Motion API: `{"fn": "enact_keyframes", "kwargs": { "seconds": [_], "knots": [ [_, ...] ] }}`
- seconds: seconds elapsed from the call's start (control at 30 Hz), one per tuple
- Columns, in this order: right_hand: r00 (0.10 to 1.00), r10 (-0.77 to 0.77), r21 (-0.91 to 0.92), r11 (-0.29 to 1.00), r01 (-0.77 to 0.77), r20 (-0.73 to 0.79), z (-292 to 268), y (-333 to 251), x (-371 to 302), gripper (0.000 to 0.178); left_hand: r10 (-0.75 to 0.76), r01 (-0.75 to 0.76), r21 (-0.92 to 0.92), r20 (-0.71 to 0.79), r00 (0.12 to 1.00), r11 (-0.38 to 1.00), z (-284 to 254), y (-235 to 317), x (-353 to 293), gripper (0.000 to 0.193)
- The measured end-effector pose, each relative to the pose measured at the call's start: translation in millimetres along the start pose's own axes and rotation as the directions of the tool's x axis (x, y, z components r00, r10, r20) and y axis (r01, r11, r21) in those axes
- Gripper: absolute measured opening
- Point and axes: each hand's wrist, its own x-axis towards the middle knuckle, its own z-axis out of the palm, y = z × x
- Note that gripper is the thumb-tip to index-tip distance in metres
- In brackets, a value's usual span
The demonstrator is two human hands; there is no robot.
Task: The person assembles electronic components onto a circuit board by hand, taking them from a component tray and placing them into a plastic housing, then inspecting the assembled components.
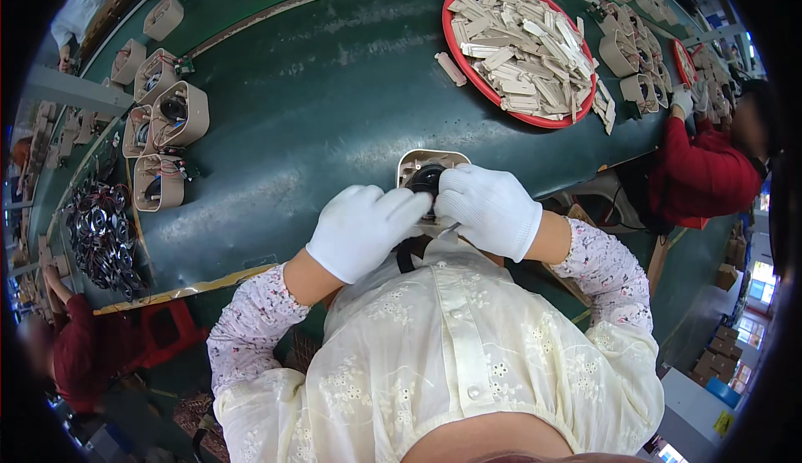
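A beige plastic housing (411, 162) with rounded corners stands at the table's near edge, close against my body. Inside it sits a round black speaker (425, 178). My left hand (368, 225), in a white glove, closes on the housing's near left side, its fingers pointing toward the speaker. Over the right side of the housing is my right hand (489, 211), also gloved in white, with fingers curled down beside the speaker. Whatever its fingertips pinch is hidden. A thin greyish piece (449, 231) shows below the right fingers; its kind cannot be made out.
A red round tray (451, 33) heaped with beige plastic strips (522, 50) stands far right. Several similar housings (182, 116) stand at left, by a pile of black speakers (100, 233). Co-workers in red sit at right (706, 171) and lower left (79, 346).
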Motion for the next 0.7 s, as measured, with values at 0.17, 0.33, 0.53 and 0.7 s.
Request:
{"fn": "enact_keyframes", "kwargs": {
  "seconds": [0.17,0.33,0.53,0.7],
  "knots": [
    [0.989,-0.138,-0.047,0.99,0.135,-0.053,8.6,7.1,0.2,0.01,-0.3,0.256,-0.59,0.024,0.954,0.766,29.3,-9.2,-10.8,0.053],
    [0.999,-0.044,-0.126,0.991,0.047,0.024,4.4,-3.3,8.5,0.007,-0.052,0.022,-0.223,-0.13,0.99,0.975,17.6,-10.8,-14.3,0.045],
    [0.994,0.087,0.465,0.884,-0.049,-0.061,-11.3,4.2,8.7,0.011,-0.076,0.067,-0.121,-0.073,0.994,0.99,14.4,5.3,-17.8,0.034],
    [0.856,0.49,0.964,0.263,0.035,-0.165,-10.0,-20.5,4.0,0.026,-0.18,0.159,-0.172,-0.117,0.977,0.972,21.4,20.2,-9.5,0.029]
  ]
}}
